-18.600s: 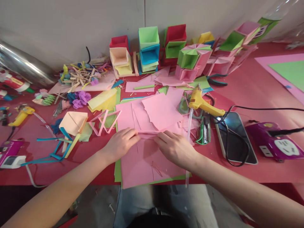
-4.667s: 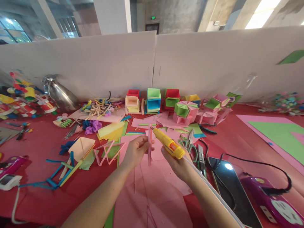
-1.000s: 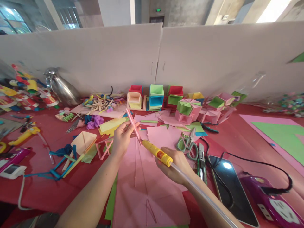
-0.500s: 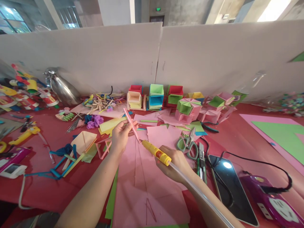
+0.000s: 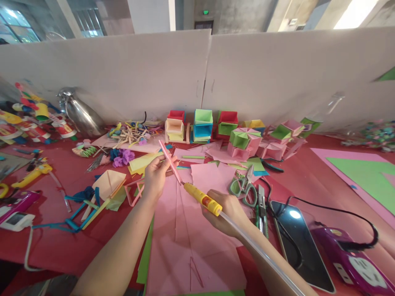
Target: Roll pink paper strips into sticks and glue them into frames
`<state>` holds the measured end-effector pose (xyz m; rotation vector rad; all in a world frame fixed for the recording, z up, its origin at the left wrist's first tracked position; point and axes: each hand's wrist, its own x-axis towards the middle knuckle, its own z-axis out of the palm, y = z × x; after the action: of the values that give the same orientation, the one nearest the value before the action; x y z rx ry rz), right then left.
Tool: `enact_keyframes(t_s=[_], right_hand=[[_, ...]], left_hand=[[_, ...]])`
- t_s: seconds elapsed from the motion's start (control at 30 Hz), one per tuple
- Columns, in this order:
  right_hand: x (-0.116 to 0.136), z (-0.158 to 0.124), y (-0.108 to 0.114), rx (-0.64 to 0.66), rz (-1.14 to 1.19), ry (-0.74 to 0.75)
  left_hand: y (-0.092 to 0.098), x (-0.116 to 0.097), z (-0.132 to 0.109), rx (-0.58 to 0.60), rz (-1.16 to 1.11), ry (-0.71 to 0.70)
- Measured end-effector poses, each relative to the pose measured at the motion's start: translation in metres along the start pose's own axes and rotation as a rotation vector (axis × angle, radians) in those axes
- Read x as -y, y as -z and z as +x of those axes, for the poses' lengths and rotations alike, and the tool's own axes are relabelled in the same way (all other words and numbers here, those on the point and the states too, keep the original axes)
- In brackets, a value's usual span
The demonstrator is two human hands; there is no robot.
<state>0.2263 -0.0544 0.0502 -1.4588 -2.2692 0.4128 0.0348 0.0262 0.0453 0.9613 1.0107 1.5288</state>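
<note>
Between the thumb and fingers of my left hand point(image 5: 156, 174) is a narrow folded pink paper strip point(image 5: 169, 159), tilted with its lower end toward the right. My right hand point(image 5: 226, 211) grips a yellow hot glue gun point(image 5: 202, 198). Its nozzle is at the strip's lower end; whether they touch is hard to tell. A long clear glue stick point(image 5: 262, 250) runs out of the gun's back along my right forearm. Under both hands lie pink paper sheets point(image 5: 212, 257), with green paper showing at their edges.
Scissors point(image 5: 243, 187), a utility knife point(image 5: 261, 211), a tablet point(image 5: 300, 242) and a purple power strip point(image 5: 354, 259) lie on the right. Folded paper boxes point(image 5: 203, 125) line the white partition. A steel jug point(image 5: 82, 115) stands back left; a blue paper-strip frame point(image 5: 77, 213) lies left.
The pink strip's upper end has shifted very slightly to the left. Both hands keep nearly the same place and grip.
</note>
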Motion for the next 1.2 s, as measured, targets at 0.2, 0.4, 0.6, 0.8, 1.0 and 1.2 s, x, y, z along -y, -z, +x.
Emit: enact_keyframes(t_s=[0.2, 0.4, 0.6, 0.8, 1.0, 1.2], right_hand=[[0.0004, -0.0007, 0.0001, -0.01, -0.014, -0.003], [0.001, 0.0, 0.0001, -0.024, -0.009, -0.012], [0.0, 0.0003, -0.0001, -0.014, 0.01, 0.0], [0.0009, -0.0002, 0.0009, -0.006, -0.012, -0.008], [-0.0012, -0.0002, -0.0003, -0.001, -0.039, 0.004], [0.0019, -0.0001, 0.0001, 0.008, -0.079, 0.009]], left_hand=[[0.0003, -0.0007, 0.001, -0.004, -0.006, -0.003], [-0.0023, 0.0006, -0.0005, 0.02, -0.001, 0.038], [-0.0034, 0.0001, -0.0018, 0.021, -0.013, 0.048], [-0.0002, -0.0002, -0.0001, 0.012, 0.005, 0.019], [0.0007, -0.0014, 0.0023, -0.017, -0.026, 0.033], [0.0039, -0.0004, 0.0072, -0.058, -0.087, 0.072]])
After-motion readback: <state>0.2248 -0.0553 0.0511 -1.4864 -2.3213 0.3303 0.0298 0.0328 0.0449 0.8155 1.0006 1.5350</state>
